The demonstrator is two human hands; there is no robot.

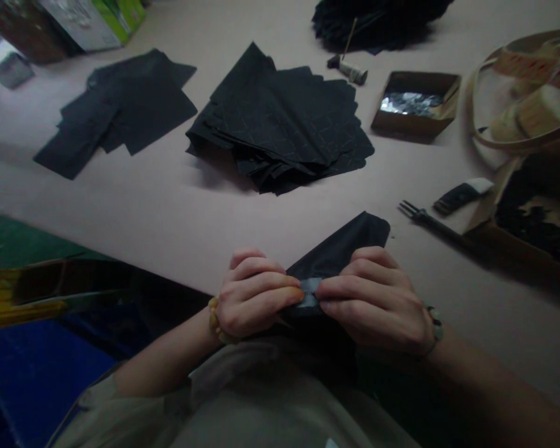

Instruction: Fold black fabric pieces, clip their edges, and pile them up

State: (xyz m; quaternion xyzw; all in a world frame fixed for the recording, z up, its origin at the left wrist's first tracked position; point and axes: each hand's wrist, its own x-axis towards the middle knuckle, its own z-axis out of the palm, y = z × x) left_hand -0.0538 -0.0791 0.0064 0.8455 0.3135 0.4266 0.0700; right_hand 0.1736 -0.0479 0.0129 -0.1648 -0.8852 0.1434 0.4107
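At the table's near edge, my left hand [256, 289] and my right hand [378, 295] face each other, their fingers closed on one black fabric piece [340, 246]. Between my fingertips shows a greyish strip [310, 286] on the fabric; its exact kind is unclear. Part of the piece stretches away over the tabletop, and its near part hangs dark towards my lap. Beyond my hands lies a fanned stack of black fabric pieces [289, 118] with a faint line pattern. More flat black pieces [130, 102] rest to its left.
On the right are a small cardboard box [417, 102] with shiny bits, a large tape roll [522, 93], a fork-tipped tool [429, 221], a dark-handled item [462, 196] and a box of black bits [541, 211]. A dark pile [378, 22] lies at the back, near a small tube [352, 70].
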